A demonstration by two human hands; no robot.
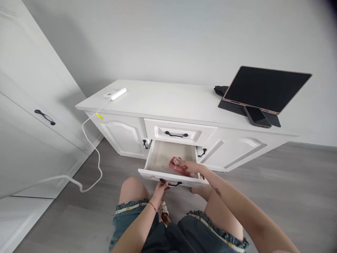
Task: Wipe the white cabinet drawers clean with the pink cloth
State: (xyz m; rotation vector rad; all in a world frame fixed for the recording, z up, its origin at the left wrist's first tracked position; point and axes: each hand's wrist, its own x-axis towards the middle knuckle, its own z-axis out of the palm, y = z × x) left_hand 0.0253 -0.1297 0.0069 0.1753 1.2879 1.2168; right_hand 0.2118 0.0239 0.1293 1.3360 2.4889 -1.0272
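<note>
A white drawer (168,153) is pulled out from the middle of a white cabinet (168,98). My right hand (189,168) reaches inside it, closed on a pinkish-red cloth (176,166) that lies against the drawer's right part. Some of the cloth is hidden under my fingers. At the drawer's front, my left hand (161,189) has its fingers curled at the left end of the black handle (172,184). The drawer's floor shows a few small dark specks.
On the cabinet top stand a tablet (265,88) on a dark cover, a phone (257,116) and a black crumpled item (220,90). A white power strip (116,94) lies left, its cord (98,161) trailing down. A closed drawer (181,130) is above. My knees flank the open drawer.
</note>
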